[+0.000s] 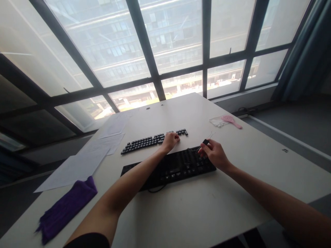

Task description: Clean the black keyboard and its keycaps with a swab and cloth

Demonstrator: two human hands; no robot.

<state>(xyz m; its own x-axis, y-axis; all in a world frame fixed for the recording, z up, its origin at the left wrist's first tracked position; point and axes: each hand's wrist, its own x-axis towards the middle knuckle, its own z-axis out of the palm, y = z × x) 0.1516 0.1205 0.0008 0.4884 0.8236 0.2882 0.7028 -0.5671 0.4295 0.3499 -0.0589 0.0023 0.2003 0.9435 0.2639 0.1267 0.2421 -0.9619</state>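
Note:
A black keyboard (170,168) lies on the white table (196,210) in front of me. Behind it, loose black keycaps (144,142) are laid out in rows. My left hand (170,140) reaches over the keyboard and rests curled on the right part of those rows, fingers closed on a keycap or two. My right hand (215,154) hovers over the keyboard's right end, pinching a small black keycap (205,142) between thumb and fingers. A thin wire tool (211,135) lies just beyond it.
A purple cloth (68,206) lies at the table's left front. White paper sheets (88,158) spread along the left side. A pink brush (231,120) and a clear plastic bag (216,121) sit at the far right. Large windows stand behind the table.

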